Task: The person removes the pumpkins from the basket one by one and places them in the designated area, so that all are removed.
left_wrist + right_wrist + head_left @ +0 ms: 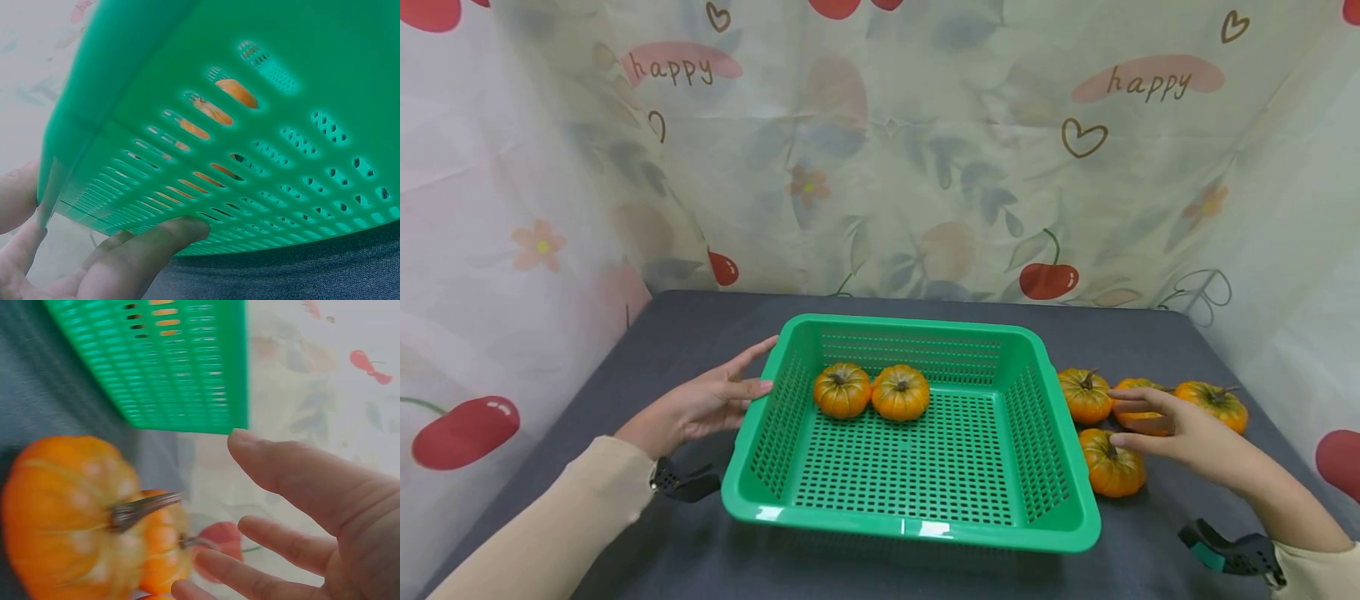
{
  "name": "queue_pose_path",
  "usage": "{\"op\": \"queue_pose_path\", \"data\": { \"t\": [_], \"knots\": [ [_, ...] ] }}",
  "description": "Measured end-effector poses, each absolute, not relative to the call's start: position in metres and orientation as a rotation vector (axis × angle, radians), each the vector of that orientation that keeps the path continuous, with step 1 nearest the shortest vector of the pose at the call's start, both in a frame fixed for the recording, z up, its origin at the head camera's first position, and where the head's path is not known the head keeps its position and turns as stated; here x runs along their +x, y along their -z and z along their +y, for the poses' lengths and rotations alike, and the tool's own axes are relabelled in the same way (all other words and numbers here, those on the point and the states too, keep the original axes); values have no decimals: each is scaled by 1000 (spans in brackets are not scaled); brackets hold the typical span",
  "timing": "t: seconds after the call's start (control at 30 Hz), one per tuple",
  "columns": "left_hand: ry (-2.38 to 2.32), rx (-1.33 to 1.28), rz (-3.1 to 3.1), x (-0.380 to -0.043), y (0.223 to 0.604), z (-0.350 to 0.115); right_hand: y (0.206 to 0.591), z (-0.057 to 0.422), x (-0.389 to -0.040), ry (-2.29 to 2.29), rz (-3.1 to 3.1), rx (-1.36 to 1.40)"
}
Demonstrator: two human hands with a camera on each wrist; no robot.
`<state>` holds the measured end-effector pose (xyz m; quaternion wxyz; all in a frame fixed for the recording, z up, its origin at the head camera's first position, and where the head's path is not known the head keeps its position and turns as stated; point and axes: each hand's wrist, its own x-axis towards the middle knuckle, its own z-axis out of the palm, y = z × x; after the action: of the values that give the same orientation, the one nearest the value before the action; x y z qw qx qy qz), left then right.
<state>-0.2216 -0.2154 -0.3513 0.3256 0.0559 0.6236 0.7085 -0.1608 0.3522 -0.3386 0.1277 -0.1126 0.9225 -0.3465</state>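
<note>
A green perforated plastic basket (910, 527) holds two small orange pumpkins, one pumpkin (842, 390) touching the other pumpkin (901, 392) near the back left inside. My left hand (696, 408) grips the basket's left rim, the thumb over the edge; in the left wrist view its fingers (144, 256) lie against the outer wall. Over the pumpkins outside the basket's right side hovers my right hand (1187, 429), fingers spread and holding nothing. Nearest to it are a front pumpkin (1112, 471) and one behind (1084, 397). In the right wrist view, a pumpkin (69, 519) sits below the fingertips.
Several pumpkins lie on the dark cloth-covered table (1180, 533) at the right, among them a far-right pumpkin (1213, 405). Behind the table hangs a printed curtain (895, 167) that also closes off both sides.
</note>
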Motion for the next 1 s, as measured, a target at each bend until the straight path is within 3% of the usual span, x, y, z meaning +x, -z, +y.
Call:
{"op": "queue_pose_path", "data": {
  "t": [0.47, 0.7, 1.0],
  "knots": [
    [-1837, 147, 1666, -222, 352, -215, 295, 339, -173, 1131, 2916, -453],
    [-1838, 147, 1663, -222, 351, -215, 273, 309, -177, 1239, 2913, -477],
    [-1838, 147, 1657, -222, 350, -215, 260, 264, -185, 1322, 2783, -741]
  ]
}}
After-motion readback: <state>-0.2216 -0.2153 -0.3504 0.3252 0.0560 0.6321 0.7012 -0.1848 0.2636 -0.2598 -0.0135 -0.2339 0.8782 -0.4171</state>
